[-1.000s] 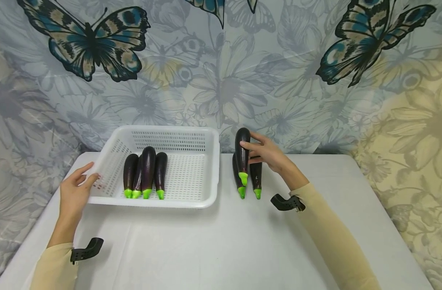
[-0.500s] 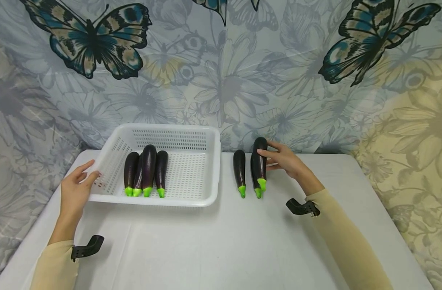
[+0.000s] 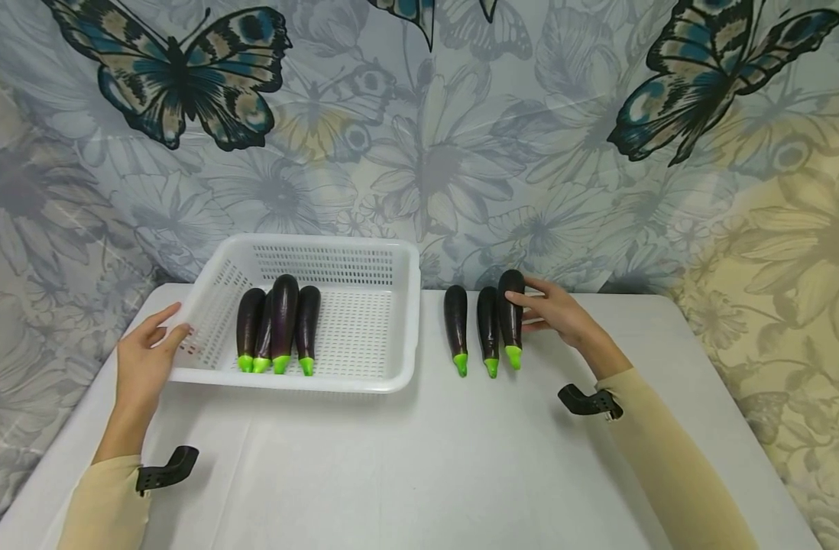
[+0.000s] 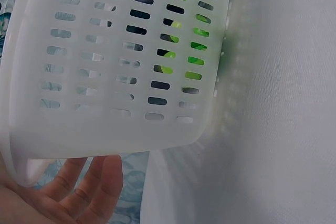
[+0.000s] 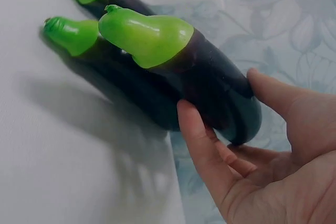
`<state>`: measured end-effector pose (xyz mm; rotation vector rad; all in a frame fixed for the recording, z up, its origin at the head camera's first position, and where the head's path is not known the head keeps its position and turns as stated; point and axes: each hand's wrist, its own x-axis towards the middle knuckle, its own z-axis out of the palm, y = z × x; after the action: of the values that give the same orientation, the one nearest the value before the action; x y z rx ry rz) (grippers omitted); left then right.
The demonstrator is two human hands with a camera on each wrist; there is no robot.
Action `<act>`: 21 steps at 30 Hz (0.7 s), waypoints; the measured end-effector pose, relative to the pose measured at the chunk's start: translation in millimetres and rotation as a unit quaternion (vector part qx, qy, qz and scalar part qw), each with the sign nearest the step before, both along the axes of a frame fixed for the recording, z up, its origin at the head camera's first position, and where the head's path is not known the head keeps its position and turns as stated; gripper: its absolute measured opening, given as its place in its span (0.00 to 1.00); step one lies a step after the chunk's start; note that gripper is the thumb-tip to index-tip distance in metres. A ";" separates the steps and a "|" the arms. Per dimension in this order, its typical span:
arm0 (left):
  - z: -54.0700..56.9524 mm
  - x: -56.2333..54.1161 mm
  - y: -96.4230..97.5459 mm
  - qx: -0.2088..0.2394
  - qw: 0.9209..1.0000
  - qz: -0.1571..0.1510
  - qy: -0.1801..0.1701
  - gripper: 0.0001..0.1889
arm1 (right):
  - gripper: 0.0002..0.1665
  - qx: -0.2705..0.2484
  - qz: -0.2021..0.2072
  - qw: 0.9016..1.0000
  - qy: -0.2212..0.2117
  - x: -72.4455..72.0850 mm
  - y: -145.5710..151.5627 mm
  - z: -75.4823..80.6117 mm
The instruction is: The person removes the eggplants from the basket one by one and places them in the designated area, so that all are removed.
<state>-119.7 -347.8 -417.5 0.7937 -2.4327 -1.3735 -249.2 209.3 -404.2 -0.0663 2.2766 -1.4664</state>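
While your right hand (image 3: 557, 312) grips the rightmost eggplant (image 3: 511, 322) near its rounded end, thumb on one side and fingers on the other, its green cap faces the near edge of the worktop (image 3: 392, 466), an edge you see cut off below. Whether that eggplant touches the surface, you cannot tell. Just to its left, by the worktop's far edge, lie two loose eggplants (image 3: 488, 328); your right wrist view shows them partly covered.

Toward the far left corner, your left hand (image 3: 144, 353) holds the white basket (image 3: 354, 336) at its left rim, thumb over it; in the left wrist view the thumb runs out of frame, and how the fingers meet the plastic is hard to make out. Four eggplants (image 3: 284, 317) lie in the basket's left half, the second from the left mostly hidden by its neighbour. Through the slots you get only green and dark slivers. Both your sleeves (image 3: 674, 458) are cut off.
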 end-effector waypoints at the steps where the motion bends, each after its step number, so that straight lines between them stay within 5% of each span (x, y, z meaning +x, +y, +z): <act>1: -0.2 -0.1 -0.1 0.001 1.000 0.000 0.000 0.26 | 0.52 0.004 -0.001 1.000 -0.001 0.1 1.1 -0.2; 21: 0.6 0.0 -0.1 0.003 1.000 0.002 0.008 0.26 | 0.45 0.066 -0.018 0.998 -0.010 -6.3 11.6 -27.2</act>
<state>-119.6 -347.8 -416.9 0.7848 -2.4153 -1.3814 -255.6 220.9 -431.5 0.0275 2.3644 -1.3236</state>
